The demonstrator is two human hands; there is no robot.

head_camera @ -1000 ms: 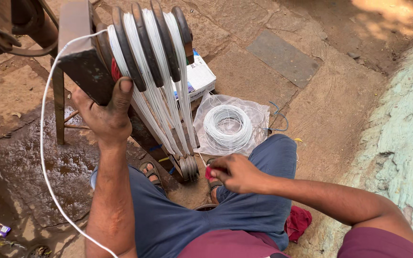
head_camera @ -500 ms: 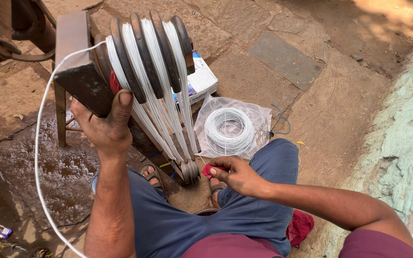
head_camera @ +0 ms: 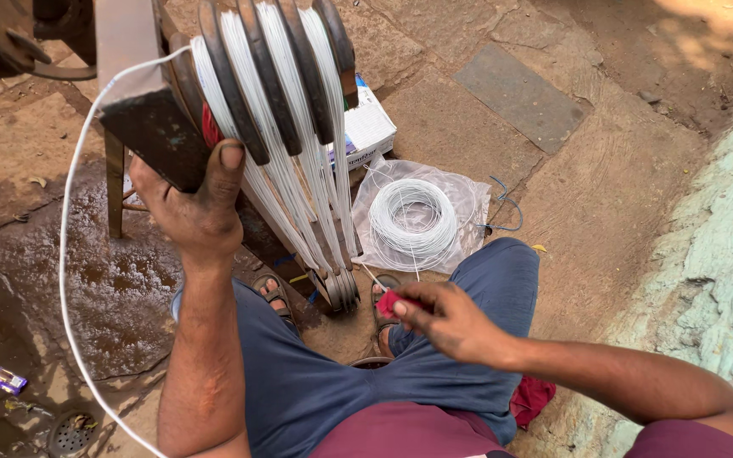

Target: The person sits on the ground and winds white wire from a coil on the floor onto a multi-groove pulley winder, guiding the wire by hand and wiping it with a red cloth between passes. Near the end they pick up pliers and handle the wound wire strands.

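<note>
My left hand (head_camera: 197, 212) grips the dark block handle (head_camera: 150, 136) of a winding frame (head_camera: 273, 93) whose curved black ribs carry several bands of white wire. The bands run down to small grooved pulleys (head_camera: 341, 288) by my knees. My right hand (head_camera: 447, 322) pinches a small red piece (head_camera: 388, 303) through which a thin white wire passes, just right of the pulleys. A coil of white wire (head_camera: 413, 216) lies on a clear plastic bag on the ground beyond it.
A white cardboard box (head_camera: 366, 127) sits behind the frame. A loose white cable (head_camera: 65, 280) hangs in a loop at left. Wet stone paving, a floor drain (head_camera: 69, 434) and a small wrapper (head_camera: 6, 380) lie lower left. A rough pale wall (head_camera: 714, 271) runs along the right.
My right hand with the red piece has shifted right, away from the pulleys. The frame's ribs have turned slightly under my left hand.
</note>
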